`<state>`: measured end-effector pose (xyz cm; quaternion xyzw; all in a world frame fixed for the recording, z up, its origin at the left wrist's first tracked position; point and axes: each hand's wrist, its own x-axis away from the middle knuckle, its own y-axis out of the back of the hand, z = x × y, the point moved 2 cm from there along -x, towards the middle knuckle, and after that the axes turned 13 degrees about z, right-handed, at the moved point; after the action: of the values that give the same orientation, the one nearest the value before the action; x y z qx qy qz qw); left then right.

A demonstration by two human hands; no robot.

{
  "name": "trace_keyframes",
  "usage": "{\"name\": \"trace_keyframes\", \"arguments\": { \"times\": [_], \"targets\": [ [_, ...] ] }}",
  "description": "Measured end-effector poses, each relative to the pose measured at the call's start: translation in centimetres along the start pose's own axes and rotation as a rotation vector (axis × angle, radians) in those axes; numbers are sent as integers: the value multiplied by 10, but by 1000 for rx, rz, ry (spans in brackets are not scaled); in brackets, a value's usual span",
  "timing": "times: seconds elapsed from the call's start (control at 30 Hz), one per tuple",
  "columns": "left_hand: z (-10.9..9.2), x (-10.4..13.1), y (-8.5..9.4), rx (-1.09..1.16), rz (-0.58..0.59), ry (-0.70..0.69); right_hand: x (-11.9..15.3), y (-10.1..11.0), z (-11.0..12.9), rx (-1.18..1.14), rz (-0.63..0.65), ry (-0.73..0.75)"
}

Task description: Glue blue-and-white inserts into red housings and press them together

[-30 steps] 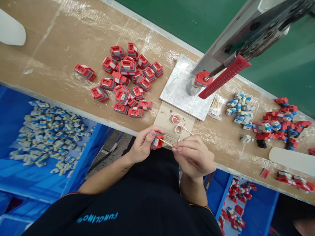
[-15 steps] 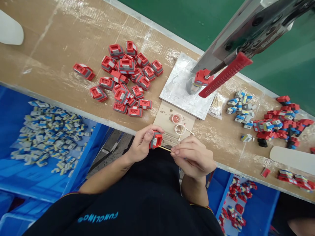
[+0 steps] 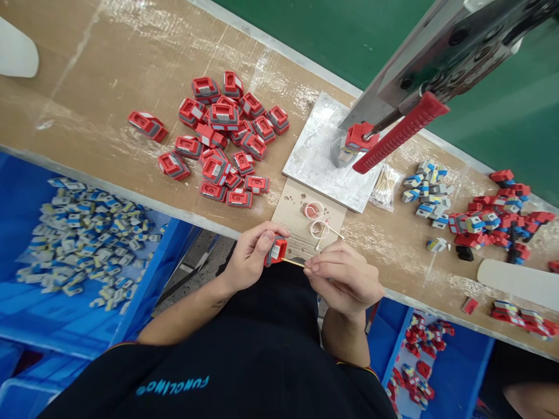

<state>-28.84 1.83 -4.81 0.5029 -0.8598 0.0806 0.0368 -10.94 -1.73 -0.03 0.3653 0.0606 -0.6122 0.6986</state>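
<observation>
A red and grey plastic part (image 3: pixel 276 250) is pinched between the thumb and fingers of my left hand (image 3: pixel 251 256). My right hand (image 3: pixel 345 276) is closed on a thin wooden stick (image 3: pixel 294 263), whose far end touches the right side of the part. Just beyond my hands, two small round dishes, one with red contents (image 3: pixel 313 210) and one pale (image 3: pixel 319 229), stand on a stained cardboard piece (image 3: pixel 288 218). A cotton swab (image 3: pixel 322 237) leans across the pale dish.
Red parts (image 3: pixel 224 116) are heaped at the back left. A metal plate (image 3: pixel 325 148) bears a press with a red handle (image 3: pixel 399 134). Swabs (image 3: pixel 386 185) and mixed parts (image 3: pixel 493 221) lie to the right. Blue bins (image 3: pixel 148 285) of parts flank me below the table's edge.
The part in my left hand has turned slightly, showing less of its recessed face. My right hand has barely moved, with the stick still against the part.
</observation>
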Motion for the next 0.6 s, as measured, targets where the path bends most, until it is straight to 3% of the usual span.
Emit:
{"name": "trace_keyframes", "arguments": {
  "times": [0.4,0.6],
  "targets": [
    [-2,2,0,64,39,47,-2,0,-2,25,-14,8],
    [7,0,-3,232,56,106,3,7,-9,-6,-43,16]
  ]
}}
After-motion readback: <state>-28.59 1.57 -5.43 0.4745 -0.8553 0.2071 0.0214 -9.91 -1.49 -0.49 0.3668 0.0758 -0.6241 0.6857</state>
